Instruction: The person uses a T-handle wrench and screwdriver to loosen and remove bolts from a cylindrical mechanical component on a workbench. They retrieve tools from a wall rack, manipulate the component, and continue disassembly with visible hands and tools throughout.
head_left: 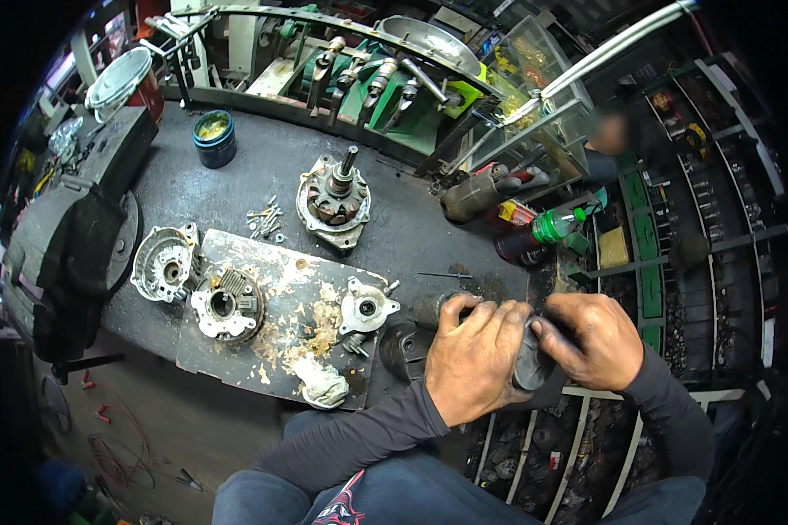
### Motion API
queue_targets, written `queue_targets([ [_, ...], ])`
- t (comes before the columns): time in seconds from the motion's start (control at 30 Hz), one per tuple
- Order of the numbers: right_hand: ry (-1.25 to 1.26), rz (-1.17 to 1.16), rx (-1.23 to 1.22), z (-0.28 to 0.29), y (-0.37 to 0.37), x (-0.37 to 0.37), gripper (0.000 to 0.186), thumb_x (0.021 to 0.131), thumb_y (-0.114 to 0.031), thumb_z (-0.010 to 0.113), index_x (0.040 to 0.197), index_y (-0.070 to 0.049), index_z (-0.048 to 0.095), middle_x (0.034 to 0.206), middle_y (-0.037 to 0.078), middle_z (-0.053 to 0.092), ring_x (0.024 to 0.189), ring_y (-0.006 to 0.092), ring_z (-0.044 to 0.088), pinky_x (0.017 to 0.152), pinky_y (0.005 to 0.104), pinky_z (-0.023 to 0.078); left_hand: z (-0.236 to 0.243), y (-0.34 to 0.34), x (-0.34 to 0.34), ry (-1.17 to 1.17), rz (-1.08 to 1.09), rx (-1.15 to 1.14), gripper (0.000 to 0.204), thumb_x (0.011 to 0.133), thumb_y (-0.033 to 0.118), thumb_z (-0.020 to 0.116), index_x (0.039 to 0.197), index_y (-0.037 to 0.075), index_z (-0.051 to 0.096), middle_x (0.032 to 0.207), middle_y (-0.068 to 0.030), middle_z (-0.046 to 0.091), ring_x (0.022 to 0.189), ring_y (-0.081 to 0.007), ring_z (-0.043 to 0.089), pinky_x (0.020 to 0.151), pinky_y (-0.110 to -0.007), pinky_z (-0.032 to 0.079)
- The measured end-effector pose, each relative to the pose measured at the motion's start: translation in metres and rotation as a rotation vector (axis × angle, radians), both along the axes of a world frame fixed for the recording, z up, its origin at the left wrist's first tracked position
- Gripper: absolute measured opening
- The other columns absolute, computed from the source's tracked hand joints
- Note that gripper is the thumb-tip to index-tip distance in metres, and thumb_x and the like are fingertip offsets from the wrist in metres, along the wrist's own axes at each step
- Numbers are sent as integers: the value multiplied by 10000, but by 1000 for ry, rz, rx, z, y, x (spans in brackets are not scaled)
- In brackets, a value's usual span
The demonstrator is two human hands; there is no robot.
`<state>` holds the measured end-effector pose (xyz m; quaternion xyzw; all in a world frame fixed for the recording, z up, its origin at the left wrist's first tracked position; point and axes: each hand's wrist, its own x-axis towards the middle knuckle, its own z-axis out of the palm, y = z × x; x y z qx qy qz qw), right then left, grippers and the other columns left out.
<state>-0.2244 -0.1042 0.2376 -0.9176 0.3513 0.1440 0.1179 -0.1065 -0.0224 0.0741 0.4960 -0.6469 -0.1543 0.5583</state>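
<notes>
My left hand point(474, 360) is wrapped over a dark cylindrical metal part point(534, 363) at the right end of the bench. With thumb and curled fingers, my right hand point(594, 339) grips the same part at its rim. Its far side is hidden under my fingers. A black hollow housing point(401, 350) lies just left of my left hand. Farther left, a light metal end bracket point(368, 306) with a central bearing rests on the worn board point(276, 289), near a crumpled whitish rag point(321, 382).
An alternator rotor point(337, 197) stands in its housing at mid-bench, beside loose bolts point(267, 220). A stator assembly point(226, 306) and an open housing point(166, 264) sit left, near a bench vise point(61, 254). A blue grease tub point(214, 140) and green-capped bottle point(543, 234) stand farther back.
</notes>
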Motion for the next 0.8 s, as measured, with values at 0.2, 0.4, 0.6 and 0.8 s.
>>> queue_targets([
  [0.2, 12, -121, 72, 27, -1, -6, 201, 896, -137, 750, 956, 23, 643, 862, 190, 639, 806, 394, 653, 702, 452, 515, 0, 0, 1, 7, -24, 52, 908, 601, 459, 901, 1321, 29, 553, 1236, -96, 671, 1121, -238, 636, 1028, -476, 348],
  [0.4, -48, -152, 98, 18, 5, -7, 307, 963, -271, 703, 906, 19, 622, 787, 201, 621, 725, 415, 638, 646, 468, 503, 2, -2, -1, 2, -14, 53, 878, 597, 479, 891, 1288, 37, 576, 1244, -80, 665, 1105, -227, 638, 1019, -472, 350],
  [0.6, 24, -59, -25, -5, 4, 7, 283, 918, -219, 702, 826, 1, 551, 714, 227, 597, 660, 453, 617, 580, 511, 467, 0, -3, -1, -26, -7, 43, 886, 587, 473, 892, 1284, 26, 577, 1251, -89, 664, 1102, -229, 639, 1015, -479, 355],
  [0.8, -62, -300, 130, 0, -3, 5, 290, 774, -229, 749, 797, 34, 630, 661, 236, 603, 589, 406, 624, 571, 439, 486, 1, -2, 0, -3, -38, 43, 921, 580, 445, 896, 1319, 18, 551, 1246, -100, 665, 1092, -236, 638, 1018, -475, 351],
])
